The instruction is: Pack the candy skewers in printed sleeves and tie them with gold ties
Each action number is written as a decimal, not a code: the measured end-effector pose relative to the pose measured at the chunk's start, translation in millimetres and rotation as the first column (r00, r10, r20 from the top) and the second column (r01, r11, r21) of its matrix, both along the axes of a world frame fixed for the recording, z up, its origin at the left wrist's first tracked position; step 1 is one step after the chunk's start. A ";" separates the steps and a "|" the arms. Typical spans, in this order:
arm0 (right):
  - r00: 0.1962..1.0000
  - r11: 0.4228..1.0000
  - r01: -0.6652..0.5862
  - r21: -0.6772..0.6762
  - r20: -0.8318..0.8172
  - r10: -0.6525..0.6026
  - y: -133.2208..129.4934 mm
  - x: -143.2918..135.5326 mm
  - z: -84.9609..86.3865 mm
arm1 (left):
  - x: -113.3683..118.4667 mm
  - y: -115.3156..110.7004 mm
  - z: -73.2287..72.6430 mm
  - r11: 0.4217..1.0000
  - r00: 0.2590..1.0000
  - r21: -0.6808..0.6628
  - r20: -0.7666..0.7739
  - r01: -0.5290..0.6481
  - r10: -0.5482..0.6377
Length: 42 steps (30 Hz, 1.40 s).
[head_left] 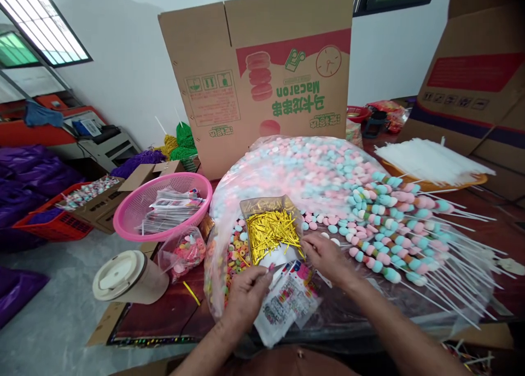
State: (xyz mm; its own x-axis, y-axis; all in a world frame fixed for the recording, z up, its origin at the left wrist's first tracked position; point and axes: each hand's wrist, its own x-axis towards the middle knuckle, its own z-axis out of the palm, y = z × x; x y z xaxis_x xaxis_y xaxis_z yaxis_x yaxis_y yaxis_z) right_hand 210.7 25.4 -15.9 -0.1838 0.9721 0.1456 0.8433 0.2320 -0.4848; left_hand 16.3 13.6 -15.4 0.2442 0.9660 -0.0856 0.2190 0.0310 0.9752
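My left hand (246, 295) is closed, thumb and fingertips pinched at the upper left edge of a printed plastic bag (283, 307). More such bags overlap it on the right. My right hand (328, 257) has its fingers pinched together at the right edge of an open container of gold twist ties (273, 231); whatever is between those fingertips is too small to make out. Right of that hand lie white sticks threaded with pink and blue candies (379, 245). Behind the container spreads a large clear plastic bag of loose pink, blue and white candies (287, 168).
A pink basket (123, 215) with flat printed bags stands left, near a lidded cup (131, 280) and a small bag of ring candies (188, 253). White sticks (430, 160) lie on an orange tray at right. A tall carton (262, 70) stands behind.
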 end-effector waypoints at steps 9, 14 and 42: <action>0.976 0.989 0.121 0.081 0.172 -0.134 11.8 -1.1 14.1 | 11.6 3.7 -4.7 0.797 0.868 -0.588 0.315 -0.138 0.383; 0.928 0.978 -0.089 -0.190 -0.372 0.012 -30.8 -27.9 31.4 | 20.8 2.6 -1.7 0.790 0.890 -0.609 0.325 -0.062 0.320; 0.799 0.887 -0.462 -0.009 -0.438 0.412 -53.4 -22.8 42.0 | 1.1 -17.1 2.5 0.673 0.719 -0.540 0.695 0.505 0.018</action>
State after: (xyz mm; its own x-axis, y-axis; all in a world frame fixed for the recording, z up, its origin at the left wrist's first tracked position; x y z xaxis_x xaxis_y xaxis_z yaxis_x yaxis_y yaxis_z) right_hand 187.9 -28.0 26.1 -0.5404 0.8167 0.2023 0.3799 0.4514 -0.8074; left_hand 17.3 -3.5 -12.9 0.7044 0.5912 -0.3927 -0.2923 0.7458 0.5986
